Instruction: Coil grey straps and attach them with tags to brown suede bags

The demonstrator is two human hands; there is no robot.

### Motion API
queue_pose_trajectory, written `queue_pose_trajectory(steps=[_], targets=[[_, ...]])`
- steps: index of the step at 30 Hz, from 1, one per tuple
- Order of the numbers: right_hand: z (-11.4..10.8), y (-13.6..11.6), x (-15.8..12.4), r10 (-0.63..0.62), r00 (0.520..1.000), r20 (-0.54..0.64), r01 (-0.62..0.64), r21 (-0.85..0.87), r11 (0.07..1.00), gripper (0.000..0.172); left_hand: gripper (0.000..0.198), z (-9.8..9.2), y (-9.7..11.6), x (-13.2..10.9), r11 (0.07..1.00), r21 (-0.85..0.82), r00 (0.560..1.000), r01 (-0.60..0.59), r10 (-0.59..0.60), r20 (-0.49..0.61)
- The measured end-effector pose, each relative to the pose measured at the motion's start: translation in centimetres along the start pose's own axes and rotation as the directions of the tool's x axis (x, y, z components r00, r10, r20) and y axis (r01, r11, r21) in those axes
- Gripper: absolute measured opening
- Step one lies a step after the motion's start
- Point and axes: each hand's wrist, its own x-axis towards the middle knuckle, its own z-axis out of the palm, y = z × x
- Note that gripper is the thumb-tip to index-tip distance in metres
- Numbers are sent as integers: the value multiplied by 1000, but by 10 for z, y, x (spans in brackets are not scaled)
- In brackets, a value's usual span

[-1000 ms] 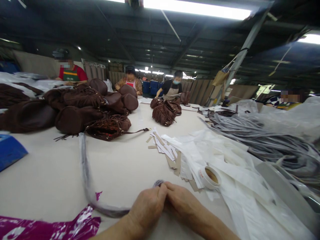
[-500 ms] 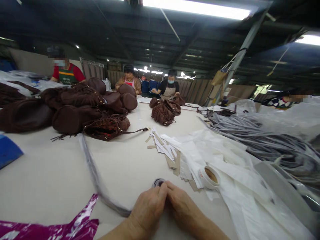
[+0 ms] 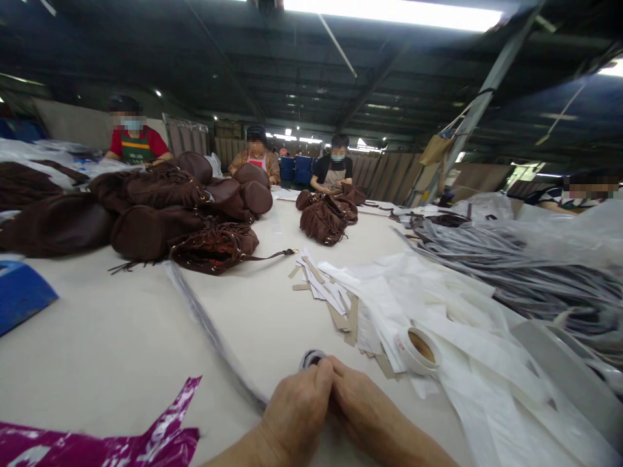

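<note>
Both hands together at the near desk edge, left hand and right hand pinched on the rolled end of a grey strap trailing toward the brown bags; mid-roll, next needs steady winding.

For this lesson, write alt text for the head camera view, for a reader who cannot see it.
Two bare hands, left hand and right hand, pinch the rolled end of a grey strap trailing across a pale table. Brown fringed bags, white paper strips and a tape roll lie around.
</note>
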Motion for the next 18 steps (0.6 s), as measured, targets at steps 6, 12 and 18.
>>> queue_pose_trajectory(steps=[6,12,18], targets=[[-10,0,-2,-162,987,18,160,64,985,8,20,-34,-7,-1,986,129,973,-107,78,217],[-24,0,-2,-196,979,46,194,48,980,11,2,-29,-14,-3,925,273,958,-264,220,183],[-13,1,-11,-137,988,-72,142,65,988,53,9,-13,-11,-6,962,178,977,-206,193,90]])
